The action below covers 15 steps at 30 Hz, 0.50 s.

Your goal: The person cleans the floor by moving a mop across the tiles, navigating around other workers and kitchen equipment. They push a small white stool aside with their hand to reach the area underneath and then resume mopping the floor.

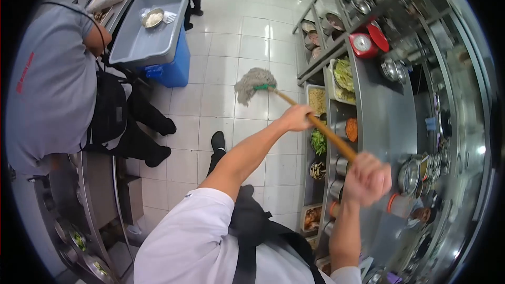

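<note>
A string mop with a wooden handle slants across the middle of the view. Its grey mop head, joined by a green clamp, rests on the tiled floor ahead of me. My left hand is wrapped round the handle partway down. Higher up, my right hand is closed in a fist over the handle's top end, close to the steel counter on the right. The very tip of the handle is hidden in that fist.
White floor tiles run along the aisle. At left, a person in a grey shirt stands beside a grey tub on a blue bin. Food containers line the steel counter at right, with a red scale.
</note>
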Each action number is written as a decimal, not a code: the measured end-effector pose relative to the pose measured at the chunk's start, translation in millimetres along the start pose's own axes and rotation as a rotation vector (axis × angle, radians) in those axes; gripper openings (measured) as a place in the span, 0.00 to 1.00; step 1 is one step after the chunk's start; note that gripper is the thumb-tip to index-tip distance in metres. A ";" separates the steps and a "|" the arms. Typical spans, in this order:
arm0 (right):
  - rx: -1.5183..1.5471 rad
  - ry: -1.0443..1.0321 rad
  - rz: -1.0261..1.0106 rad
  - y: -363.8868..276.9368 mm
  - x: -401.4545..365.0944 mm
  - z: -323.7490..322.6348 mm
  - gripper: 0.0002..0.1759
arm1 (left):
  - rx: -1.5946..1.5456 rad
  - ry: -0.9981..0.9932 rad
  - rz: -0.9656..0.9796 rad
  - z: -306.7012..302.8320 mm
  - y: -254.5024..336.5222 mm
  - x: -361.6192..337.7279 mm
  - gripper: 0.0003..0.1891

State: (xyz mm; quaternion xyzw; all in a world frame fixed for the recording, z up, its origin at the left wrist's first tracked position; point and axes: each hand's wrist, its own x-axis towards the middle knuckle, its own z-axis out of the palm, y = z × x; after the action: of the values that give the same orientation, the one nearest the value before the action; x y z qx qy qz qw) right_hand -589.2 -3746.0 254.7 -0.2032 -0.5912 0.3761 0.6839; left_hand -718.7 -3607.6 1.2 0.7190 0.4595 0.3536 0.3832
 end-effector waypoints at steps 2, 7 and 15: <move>0.021 0.012 0.014 73.2 39.6 -5.4 0.22 | 0.003 0.104 0.042 -25.5 8.6 46.8 0.14; -0.242 0.056 0.066 242.0 62.2 35.0 0.20 | 0.040 0.223 -0.215 -69.5 -91.0 131.5 0.18; -0.409 0.144 0.184 270.4 58.2 37.0 0.21 | 0.313 -0.238 -0.161 -134.0 -135.8 155.2 0.27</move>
State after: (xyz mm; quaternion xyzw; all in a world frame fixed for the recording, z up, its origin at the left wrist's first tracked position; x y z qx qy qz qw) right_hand -697.8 -3536.7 105.5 -0.4169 -0.5840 0.2935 0.6316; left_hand -836.2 -3394.2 -32.3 0.7676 0.5162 0.1586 0.3452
